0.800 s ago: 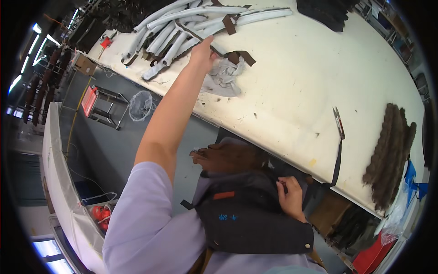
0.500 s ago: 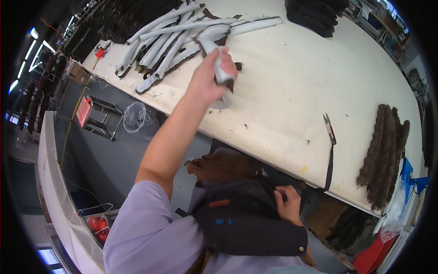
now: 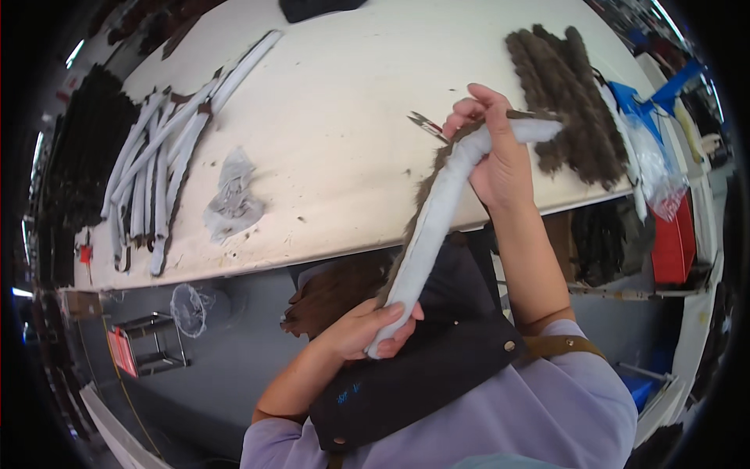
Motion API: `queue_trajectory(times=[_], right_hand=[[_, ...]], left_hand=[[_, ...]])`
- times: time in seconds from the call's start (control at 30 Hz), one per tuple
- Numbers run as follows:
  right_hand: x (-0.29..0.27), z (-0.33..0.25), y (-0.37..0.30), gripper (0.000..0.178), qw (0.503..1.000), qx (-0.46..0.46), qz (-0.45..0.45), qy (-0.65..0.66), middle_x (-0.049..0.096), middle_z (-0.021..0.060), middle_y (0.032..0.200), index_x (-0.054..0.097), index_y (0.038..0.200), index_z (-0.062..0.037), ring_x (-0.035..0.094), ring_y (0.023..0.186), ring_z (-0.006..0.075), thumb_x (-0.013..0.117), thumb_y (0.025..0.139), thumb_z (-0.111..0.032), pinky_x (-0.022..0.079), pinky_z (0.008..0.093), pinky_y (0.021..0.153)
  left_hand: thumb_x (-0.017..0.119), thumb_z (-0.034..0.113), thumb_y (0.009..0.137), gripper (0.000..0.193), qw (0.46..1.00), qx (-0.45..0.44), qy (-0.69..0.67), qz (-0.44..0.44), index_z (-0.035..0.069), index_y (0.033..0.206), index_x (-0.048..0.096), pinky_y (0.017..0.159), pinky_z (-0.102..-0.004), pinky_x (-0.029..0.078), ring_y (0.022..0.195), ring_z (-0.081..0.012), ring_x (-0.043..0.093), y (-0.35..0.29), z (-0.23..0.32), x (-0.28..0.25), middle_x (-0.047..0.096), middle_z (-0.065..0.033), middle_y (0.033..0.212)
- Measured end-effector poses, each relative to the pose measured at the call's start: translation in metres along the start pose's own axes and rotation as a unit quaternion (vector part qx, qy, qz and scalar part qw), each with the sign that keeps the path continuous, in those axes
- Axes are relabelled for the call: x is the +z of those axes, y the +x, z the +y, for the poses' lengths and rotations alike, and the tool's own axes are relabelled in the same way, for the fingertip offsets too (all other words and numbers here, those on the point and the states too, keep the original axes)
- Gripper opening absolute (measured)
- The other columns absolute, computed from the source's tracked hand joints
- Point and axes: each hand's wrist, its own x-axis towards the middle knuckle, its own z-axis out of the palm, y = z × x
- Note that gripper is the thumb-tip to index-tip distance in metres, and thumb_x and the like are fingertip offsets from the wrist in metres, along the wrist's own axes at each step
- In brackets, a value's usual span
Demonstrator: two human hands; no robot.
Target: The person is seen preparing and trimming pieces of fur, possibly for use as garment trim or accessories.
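Note:
A long fur strip (image 3: 431, 219) with white padding along one face is stretched between my hands, slanting across the table's front edge. My left hand (image 3: 379, 327) grips its lower end close to my dark apron (image 3: 422, 375). Higher up, my right hand (image 3: 500, 156) is closed around the strip, with the thumb across the white side. Past that hand the strip bends and its free end points right, towards several brown fur pieces (image 3: 574, 109). Partly behind my right fingers lie thread snips (image 3: 427, 125) on the table.
On the left of the white table (image 3: 336, 156) lies a pile of similar white-padded strips (image 3: 160, 168). A crumpled clear plastic bag (image 3: 233, 199) lies beside it. Brown fur (image 3: 340, 293) hangs below the table edge. A stool (image 3: 148, 344) and a bag-lined bin (image 3: 191, 310) stand on the floor.
My left hand has come from near the strip pile back towards my body with the strip. My right hand has risen from my lap and gripped it. The view has turned right.

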Motion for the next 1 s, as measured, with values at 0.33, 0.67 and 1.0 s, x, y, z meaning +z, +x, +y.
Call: queue_trajectory(times=[0.33, 0.67, 1.0], right_hand=[[-0.038, -0.06, -0.021, 0.028, 0.973, -0.081, 0.171, -0.131, 0.047, 0.0024, 0.065, 0.049, 0.092, -0.0019, 0.044, 0.059, 0.0113, 0.06, 0.083, -0.027, 0.039, 0.0243, 0.056], [-0.121, -0.102, -0.046, 0.033, 0.937, -0.009, 0.342, -0.062, 0.027, -0.0044, 0.053, 0.042, 0.073, -0.0096, 0.025, 0.045, 0.0076, 0.057, 0.084, -0.037, 0.025, 0.0229, 0.043], [-0.226, -0.1, -0.157, 0.038, 0.814, 0.067, 0.578, -0.009, 0.026, -0.0027, 0.049, 0.04, 0.069, -0.0117, 0.025, 0.041, 0.0109, 0.046, 0.087, -0.044, 0.025, 0.0256, 0.04]], left_hand=[[0.044, 0.034, 0.091, 0.031, 0.967, 0.023, 0.216, 0.132, 0.004, 0.097, 0.048, 0.044, -0.0175, 0.026, 0.051, -0.0037, 0.035, -0.002, -0.028, -0.021, 0.042, 0.002, 0.066], [0.046, 0.028, 0.091, 0.037, 0.843, 0.153, 0.493, 0.15, 0.003, 0.065, 0.051, 0.049, -0.0232, 0.033, 0.052, -0.0071, 0.041, 0.016, -0.049, 0.0, 0.045, -0.0007, 0.055], [0.051, 0.021, 0.088, 0.034, 0.791, 0.181, 0.582, 0.05, -0.001, 0.063, 0.044, 0.046, -0.0306, 0.034, 0.046, -0.0196, 0.036, 0.022, -0.06, 0.014, 0.037, -0.0107, 0.054]])
